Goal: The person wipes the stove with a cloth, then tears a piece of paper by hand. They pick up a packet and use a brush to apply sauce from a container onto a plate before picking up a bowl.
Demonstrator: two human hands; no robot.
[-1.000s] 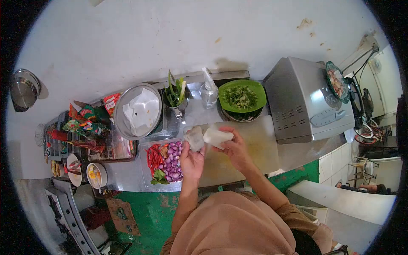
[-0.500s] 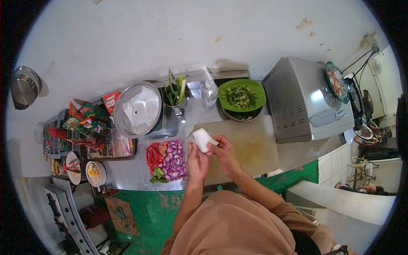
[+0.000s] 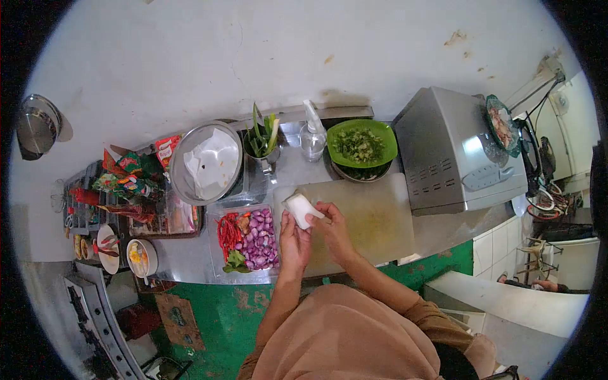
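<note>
My left hand (image 3: 295,244) is wrapped around the lower part of a white roll (image 3: 300,210) that looks like tissue paper, held above the left part of the cutting board (image 3: 373,218). At its right side, my right hand (image 3: 334,231) pinches the loose end of the roll between thumb and fingers. Just left of the hands, a clear tray (image 3: 218,269) holds red chilies (image 3: 228,233), peeled shallots (image 3: 259,244) and some green leaves (image 3: 236,261). The fingers cover part of the roll.
Behind the board stand a green plate (image 3: 391,147) of chopped greens, a spray bottle (image 3: 312,139) and a metal cup (image 3: 266,158) with scallions. A steel basin (image 3: 179,183) sits to the left, near packets (image 3: 130,174) and a white bowl (image 3: 152,259). A large metal appliance (image 3: 437,158) stands at right.
The roll has turned slightly in my hands, and its loose flap at the right looks smaller. My right hand has shifted a little to the left.
</note>
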